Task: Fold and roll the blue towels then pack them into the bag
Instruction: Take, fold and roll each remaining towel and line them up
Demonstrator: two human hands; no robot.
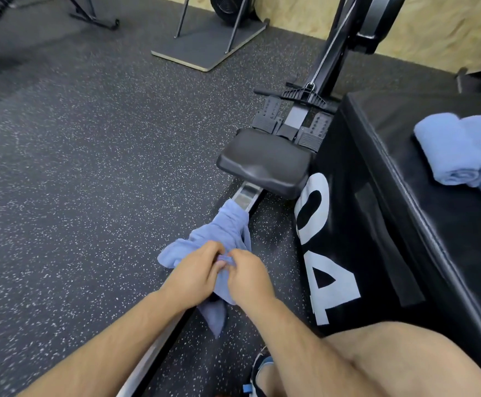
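Note:
A loose, crumpled blue towel (220, 233) lies draped over the metal rail (246, 196) of a rowing machine, low in the middle of the view. My left hand (195, 272) and my right hand (249, 275) sit close together on it, each pinching the towel's edge between fingers and thumb. One end of the towel hangs down below my hands. Two rolled blue towels (462, 151) lie side by side on top of a black padded box (405, 196) at the right. No bag is in view.
The rower's black seat (265, 164) and footrests (293, 121) stand just beyond the towel, tight against the box. Speckled rubber floor (90, 167) spreads to the left. A fan bike on a mat (210, 44) stands at the back. My bare knee (405, 362) fills the lower right.

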